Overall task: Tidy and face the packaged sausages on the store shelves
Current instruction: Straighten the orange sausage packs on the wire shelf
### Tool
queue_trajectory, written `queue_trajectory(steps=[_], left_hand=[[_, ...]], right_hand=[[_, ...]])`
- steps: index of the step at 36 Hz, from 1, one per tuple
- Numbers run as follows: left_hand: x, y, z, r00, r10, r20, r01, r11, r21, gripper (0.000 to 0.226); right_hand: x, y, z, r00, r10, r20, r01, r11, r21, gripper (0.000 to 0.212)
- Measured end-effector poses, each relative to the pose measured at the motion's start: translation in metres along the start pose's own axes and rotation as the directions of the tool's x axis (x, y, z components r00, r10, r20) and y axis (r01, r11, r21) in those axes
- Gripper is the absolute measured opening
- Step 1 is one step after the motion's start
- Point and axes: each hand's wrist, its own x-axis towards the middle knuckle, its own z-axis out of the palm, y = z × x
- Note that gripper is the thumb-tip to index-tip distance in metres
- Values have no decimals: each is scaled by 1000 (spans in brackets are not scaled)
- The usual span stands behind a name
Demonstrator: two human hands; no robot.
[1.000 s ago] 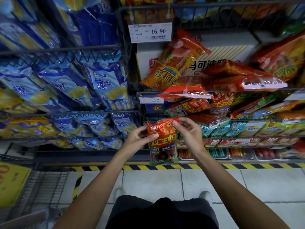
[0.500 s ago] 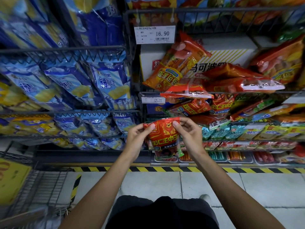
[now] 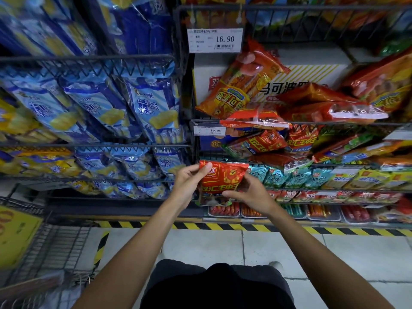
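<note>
Head view, middle of frame: red sausage pack (image 3: 220, 181) held upright between both hands, front showing. Left hand (image 3: 186, 188) pinching top left corner; right hand (image 3: 249, 192) gripping lower right side. Messy red packs (image 3: 256, 143) just above, on shelf (image 3: 334, 123).

The lower part of the red sausage pack (image 3: 219, 181) is covered by the right hand (image 3: 249, 192) — its small print cannot be read. The blue packs (image 3: 44, 30) at upper left are blurred, and the yellow sign (image 3: 15, 237) is cut off by the left edge
</note>
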Motion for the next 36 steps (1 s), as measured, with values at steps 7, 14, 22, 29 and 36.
queue_trajectory(steps=[7,14,22,29,36], left_hand=[[12,-3,-23,994,72,79,-82,988,132,38],[34,-21,-35,974,50,222,-167,820,547,72],[70,-27,-30,942,318,108,-306,683,663,55],[84,-29,-22,902,429,51,-376,721,582,46],[102,-25,-17,896,435,91,-370,615,696,37]], right_hand=[[7,1,-1,986,-125,-114,119,991,-62,41],[26,-5,-10,951,-163,-264,162,986,-23,45],[47,-20,-7,938,-202,-282,178,978,-110,44],[61,-21,-8,876,-318,-364,201,924,-324,41],[77,-8,-7,830,-354,-431,231,921,-313,42]])
